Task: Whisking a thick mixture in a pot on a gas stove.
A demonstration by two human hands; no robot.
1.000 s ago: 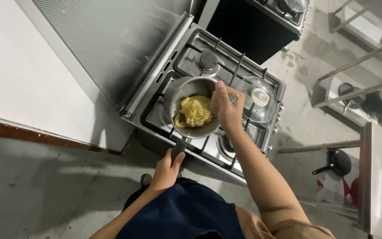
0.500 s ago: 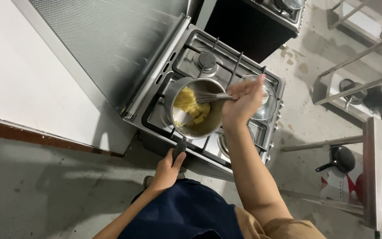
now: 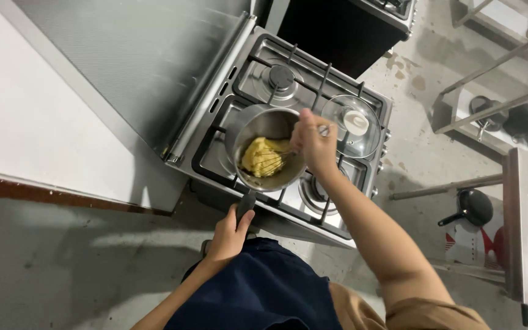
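Right hand moved over saucepan; lumpy yellow mash.

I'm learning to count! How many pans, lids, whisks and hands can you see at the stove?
Pans on the stove: 1, a steel saucepan
Glass lids: 1, the lid
Whisks: 1, the whisk
Hands: 2, the left hand and the right hand
Total: 5

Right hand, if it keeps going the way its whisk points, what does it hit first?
The right hand holds a whisk angled down and left into the saucepan. Straight on, it would first meet the yellow mash, which the wires seem to touch already, then probably the pan's inside; depth is unclear.
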